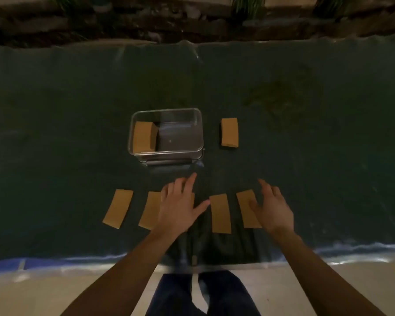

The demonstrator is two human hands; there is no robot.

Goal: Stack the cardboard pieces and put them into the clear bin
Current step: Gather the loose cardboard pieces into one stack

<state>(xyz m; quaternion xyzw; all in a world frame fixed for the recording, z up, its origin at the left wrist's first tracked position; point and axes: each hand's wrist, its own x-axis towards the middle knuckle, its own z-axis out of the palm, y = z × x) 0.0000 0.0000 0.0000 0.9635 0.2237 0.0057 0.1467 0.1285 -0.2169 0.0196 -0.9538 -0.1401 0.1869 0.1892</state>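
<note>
Cardboard pieces (pixel 220 213) lay in row across lower middle of frame on dark surface (pixel 55 133), long axes running near-to-far. Stack (pixel 143 137) sat in left end of clear bin (pixel 200 133), centre frame; another stack (pixel 229 132) just right of bin. Left hand (pixel 180 205), fingers spread, over one piece; right hand (pixel 273 207), fingers spread, over rightmost piece; contact unclear. No writing legible.

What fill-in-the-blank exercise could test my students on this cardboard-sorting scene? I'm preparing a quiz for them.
1. The cardboard stack inside the clear bin sits against its ____ wall.
2. Another cardboard stack lies on the green mat to the ____ of the bin.
3. The left hand and right hand are both ____, holding nothing.

Missing words: left; right; open
</note>
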